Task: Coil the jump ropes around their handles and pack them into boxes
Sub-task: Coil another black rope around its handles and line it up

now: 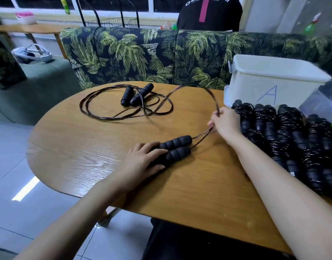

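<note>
Two black foam handles (177,149) of a jump rope lie side by side on the wooden table (86,147). My left hand (142,162) rests on their near ends, fingers curled over them. Its thin dark rope (201,136) runs from the handles to my right hand (225,122), which pinches it and holds a loop arcing up and back. A second jump rope (137,94) lies loose at the table's far side, its two handles together amid tangled rope. Several coiled jump ropes (285,136) are lined up on the right.
A white plastic box (274,79) marked "A" stands at the right back of the table. A leaf-patterned sofa back (142,53) runs behind the table, with a person in a black shirt (210,14) beyond it. Tiled floor lies to the left.
</note>
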The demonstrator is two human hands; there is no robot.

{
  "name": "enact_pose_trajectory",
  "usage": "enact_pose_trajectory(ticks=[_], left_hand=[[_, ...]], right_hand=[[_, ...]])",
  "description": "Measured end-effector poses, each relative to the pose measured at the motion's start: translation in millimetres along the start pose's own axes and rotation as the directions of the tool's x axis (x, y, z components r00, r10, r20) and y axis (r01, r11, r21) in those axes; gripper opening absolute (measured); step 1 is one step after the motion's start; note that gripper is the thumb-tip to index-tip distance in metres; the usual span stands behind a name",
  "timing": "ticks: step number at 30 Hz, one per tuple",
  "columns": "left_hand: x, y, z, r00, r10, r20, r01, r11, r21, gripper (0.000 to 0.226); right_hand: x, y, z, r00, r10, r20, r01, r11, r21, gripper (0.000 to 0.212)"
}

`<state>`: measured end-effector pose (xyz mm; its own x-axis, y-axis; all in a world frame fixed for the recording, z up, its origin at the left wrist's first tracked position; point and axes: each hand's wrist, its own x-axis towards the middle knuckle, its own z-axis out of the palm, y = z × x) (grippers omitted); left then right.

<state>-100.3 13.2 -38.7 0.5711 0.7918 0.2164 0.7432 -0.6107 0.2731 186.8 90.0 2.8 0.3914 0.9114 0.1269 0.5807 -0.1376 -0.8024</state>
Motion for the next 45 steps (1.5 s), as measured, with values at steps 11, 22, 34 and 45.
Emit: enact_pose_trajectory(ticks=[11,22,34,45], left_hand=[[7,-16,-2,0.992,0.129,0.01,-0.128,0.992,-0.021,0.046],[1,-20,-4,0.997,0.074,-0.011,-0.075,0.982,-0.171,0.057],[0,-25,5,0.996,0.066,-0.052,-0.075,0.979,-0.191,0.061],[14,-19,12,0.993,0.112,-0.042,-0.113,0.993,-0.038,0.064]], right_hand=[[45,18,-91,0.985,-0.097,-0.146,0.044,0.943,-0.329,0.02],[-36,11,-24,0.577,-0.44,0.688,0.764,0.588,-0.265,0.033],[-28,22,-21,0.508,-0.455,0.732,0.775,0.613,-0.157,0.022],[-7,12,-34,0.527,-0.311,0.791,0.838,0.346,-0.422,0.041]])
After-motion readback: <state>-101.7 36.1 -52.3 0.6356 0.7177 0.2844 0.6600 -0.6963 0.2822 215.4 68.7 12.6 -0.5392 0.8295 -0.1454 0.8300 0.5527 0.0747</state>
